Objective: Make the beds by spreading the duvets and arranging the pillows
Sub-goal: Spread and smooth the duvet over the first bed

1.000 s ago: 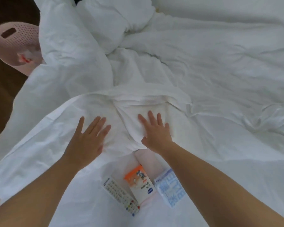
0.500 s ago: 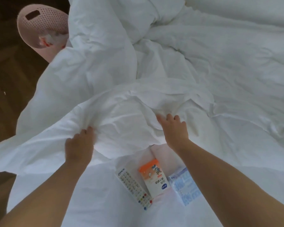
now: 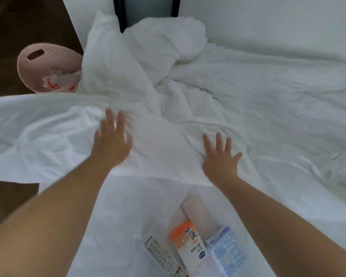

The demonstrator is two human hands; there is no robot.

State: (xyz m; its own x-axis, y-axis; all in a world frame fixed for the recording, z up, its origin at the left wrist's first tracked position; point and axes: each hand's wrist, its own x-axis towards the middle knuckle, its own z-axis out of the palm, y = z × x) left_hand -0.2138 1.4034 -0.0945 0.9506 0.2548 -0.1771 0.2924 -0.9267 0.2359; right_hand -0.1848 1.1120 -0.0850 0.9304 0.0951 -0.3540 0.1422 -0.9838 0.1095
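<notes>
Now | left hand (image 3: 112, 142) and right hand (image 3: 221, 158) lie flat on the duvet (image 3: 168, 150), fingers straight, gripping nothing | its near edge runs crosswise under both palms | bunched heap lies ahead of the left hand | I judge the left nearer it, so the spread goes away from me.

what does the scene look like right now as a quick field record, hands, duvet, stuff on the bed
left hand: fingers spread, flat on the duvet, blurred
right hand: fingers spread, flat near the duvet's front edge
duvet: white, crumpled, bunched at far left
on sheet: remote control, orange-and-white packet, blue-and-white pack, side by side
on floor: pink perforated basket, scraps inside
</notes>
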